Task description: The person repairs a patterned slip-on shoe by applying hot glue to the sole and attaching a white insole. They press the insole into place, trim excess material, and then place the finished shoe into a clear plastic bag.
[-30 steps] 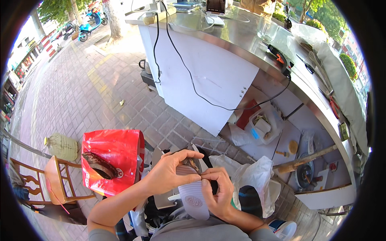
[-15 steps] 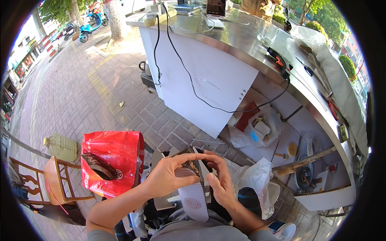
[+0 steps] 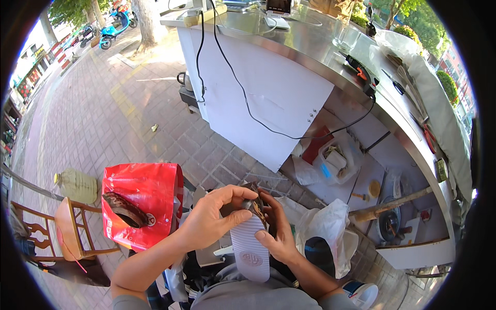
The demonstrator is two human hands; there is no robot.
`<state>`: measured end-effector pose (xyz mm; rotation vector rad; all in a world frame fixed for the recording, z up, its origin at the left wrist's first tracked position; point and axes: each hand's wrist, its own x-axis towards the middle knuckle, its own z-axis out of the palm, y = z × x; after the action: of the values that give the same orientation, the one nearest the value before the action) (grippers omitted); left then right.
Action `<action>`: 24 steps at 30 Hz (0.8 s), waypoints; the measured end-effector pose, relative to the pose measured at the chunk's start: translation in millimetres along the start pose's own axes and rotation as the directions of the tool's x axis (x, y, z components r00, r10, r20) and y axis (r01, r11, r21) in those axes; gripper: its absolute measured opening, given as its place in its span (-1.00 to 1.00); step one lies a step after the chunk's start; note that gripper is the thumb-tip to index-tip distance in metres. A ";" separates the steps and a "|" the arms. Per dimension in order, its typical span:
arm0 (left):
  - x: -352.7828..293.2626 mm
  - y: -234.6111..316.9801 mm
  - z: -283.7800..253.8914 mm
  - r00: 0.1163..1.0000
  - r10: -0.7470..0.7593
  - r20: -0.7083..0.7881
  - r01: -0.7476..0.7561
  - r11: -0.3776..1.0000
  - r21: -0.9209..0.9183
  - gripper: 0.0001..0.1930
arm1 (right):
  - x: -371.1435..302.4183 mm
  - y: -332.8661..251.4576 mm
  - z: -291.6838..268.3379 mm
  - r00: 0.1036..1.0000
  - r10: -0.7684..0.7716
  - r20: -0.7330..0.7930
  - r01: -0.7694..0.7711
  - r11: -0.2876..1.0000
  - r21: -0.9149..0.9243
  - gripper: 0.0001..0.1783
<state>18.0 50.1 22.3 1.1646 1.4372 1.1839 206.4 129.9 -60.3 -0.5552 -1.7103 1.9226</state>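
Above my lap, both hands hold a slipper, its striped pale insole (image 3: 250, 248) with a round emblem at the end closest to me. Its brown patterned upper (image 3: 257, 205) shows between my hands. My left hand (image 3: 209, 217) is closed on the left edge, thumb and fingertips at the upper. My right hand (image 3: 280, 230) grips the right side, the thumb near the insole's edge and the fingers mostly behind the upper. Left of my hands, a brown curved band-like piece (image 3: 125, 209) lies on a red plastic bag (image 3: 160, 181).
A metal-topped counter (image 3: 289, 44) stands ahead, bearing a corded black-and-orange tool (image 3: 357, 68) and red-handled pliers (image 3: 429, 138). Its lower shelf holds a clear plastic box (image 3: 338, 163). A white plastic bag (image 3: 330, 227) is at my right, a wooden chair (image 3: 70, 227) at far left.
My left hand has shifted slightly, its fingers now nearer the slipper's upper. The right thumb has moved down and left toward the insole's edge. The slipper stays held in both hands.
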 end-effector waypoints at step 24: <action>4.4 -27.9 -40.5 0.955 0.293 -0.037 -0.281 0.941 0.189 -0.63 | 17.0 5.1 11.9 1.000 -0.001 -0.012 0.005 0.961 0.278 0.11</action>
<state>-25.7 46.6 -0.6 1.5159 1.4830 1.3191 185.3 130.5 -63.3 -0.4553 -1.3983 2.1052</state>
